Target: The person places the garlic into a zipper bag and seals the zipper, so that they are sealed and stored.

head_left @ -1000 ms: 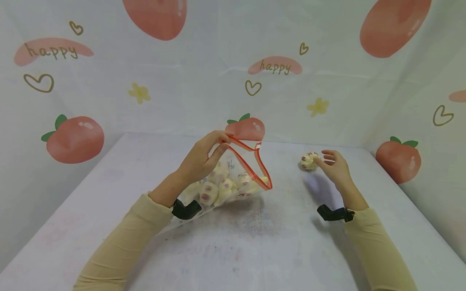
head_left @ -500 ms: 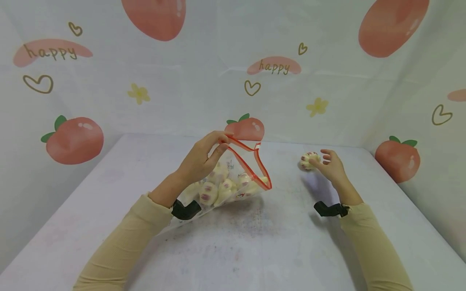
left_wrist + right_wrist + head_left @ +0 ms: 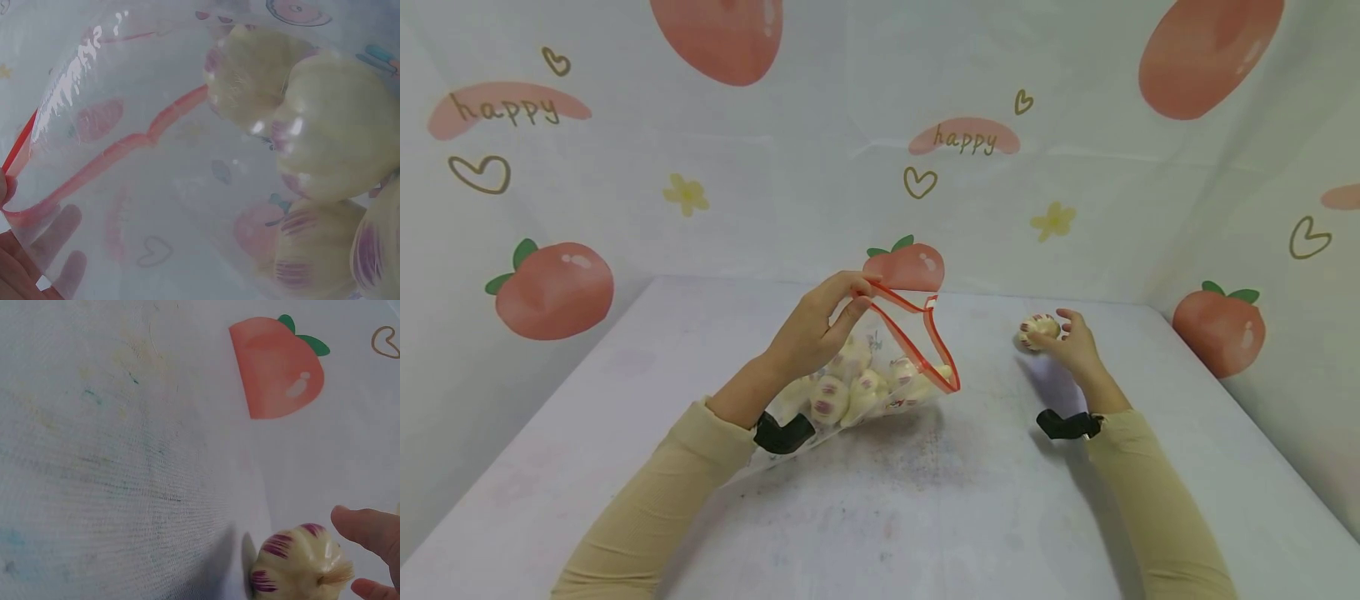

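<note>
My left hand pinches the red-edged mouth of a clear zip bag, holding it up with the mouth spread toward the right. Inside lie several garlic bulbs, cream with purple streaks. The left wrist view shows these garlic bulbs large through the plastic. Farther right, a single garlic bulb rests on the table. Beside it is my right hand, thumb in front of the bulb and fingers spread on its right. In the right wrist view a gap shows between the fingertips and the garlic bulb.
A pale cloth covers the table. Behind it and at both sides hangs a backdrop printed with fruit, hearts and flowers. Black wrist mounts sit on both wrists.
My right hand has shifted a little left, bringing its thumb across the front of the lone garlic bulb. The left hand and the bag stay where they were.
</note>
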